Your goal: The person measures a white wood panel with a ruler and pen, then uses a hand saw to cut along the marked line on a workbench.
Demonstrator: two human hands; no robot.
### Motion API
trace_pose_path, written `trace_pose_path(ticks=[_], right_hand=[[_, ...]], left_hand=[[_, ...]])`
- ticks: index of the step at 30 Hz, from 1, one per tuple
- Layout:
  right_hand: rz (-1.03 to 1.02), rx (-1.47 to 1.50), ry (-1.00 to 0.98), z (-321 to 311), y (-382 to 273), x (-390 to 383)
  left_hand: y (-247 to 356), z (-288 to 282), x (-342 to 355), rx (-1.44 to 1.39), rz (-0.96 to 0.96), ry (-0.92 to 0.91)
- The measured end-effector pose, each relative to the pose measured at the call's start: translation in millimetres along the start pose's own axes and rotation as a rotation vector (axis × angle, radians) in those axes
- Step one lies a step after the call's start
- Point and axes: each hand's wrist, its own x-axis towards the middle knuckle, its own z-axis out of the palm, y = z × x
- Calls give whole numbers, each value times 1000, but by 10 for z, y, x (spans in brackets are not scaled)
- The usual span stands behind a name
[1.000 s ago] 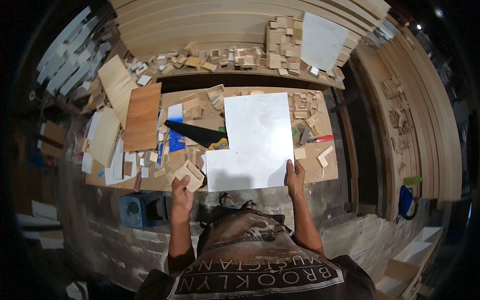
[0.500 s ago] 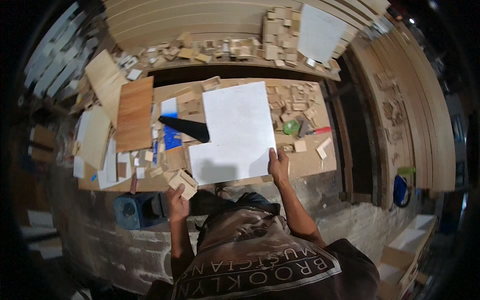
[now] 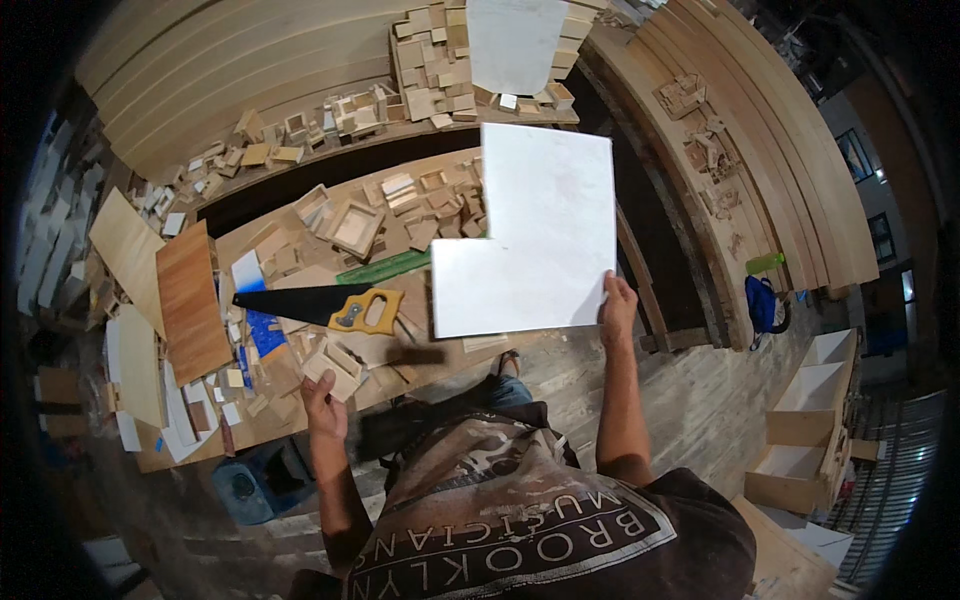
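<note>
A large white L-shaped panel [image 3: 550, 230] hangs in the air over the right part of the workbench, its notch at the upper left. My right hand [image 3: 619, 305] grips its lower right edge. In my left hand [image 3: 324, 408] is a small wooden box [image 3: 333, 368], held at its near side by the bench's front edge. Left of the panel lies a handsaw [image 3: 315, 307] with a black blade and yellow handle. A green strip [image 3: 385, 267] lies behind the saw, partly covered by the panel.
Small wooden boxes and offcuts [image 3: 353, 228] cover the workbench [image 3: 395, 375]. A brown board [image 3: 192, 300] leans at the left. Long planks [image 3: 790, 150] stand at the right. A blue plastic container [image 3: 250, 485] sits below the bench, and wooden drawers [image 3: 805, 400] stand at lower right.
The white panel has moved right and off the bench, uncovering the saw's handle and the green strip. The view has turned right. My left hand keeps the small box.
</note>
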Motion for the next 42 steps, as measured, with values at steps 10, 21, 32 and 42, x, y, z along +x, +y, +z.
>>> trace_pose_path(ticks=[10,21,32,42], right_hand=[[-3,-171,-88,-1414,512,1444],[95,-39,-576,-583,361,1770],[214,71,-1042,252,48,1314],[-757,-973,-646,419,826,2186]], left_hand=[[-971,1625,-37,-105,-108,-130],[-1659,2886,-441,165,15,28],[-1248,2717,-763,199,242,301],[-534,1621,-1294,28,466,501]])
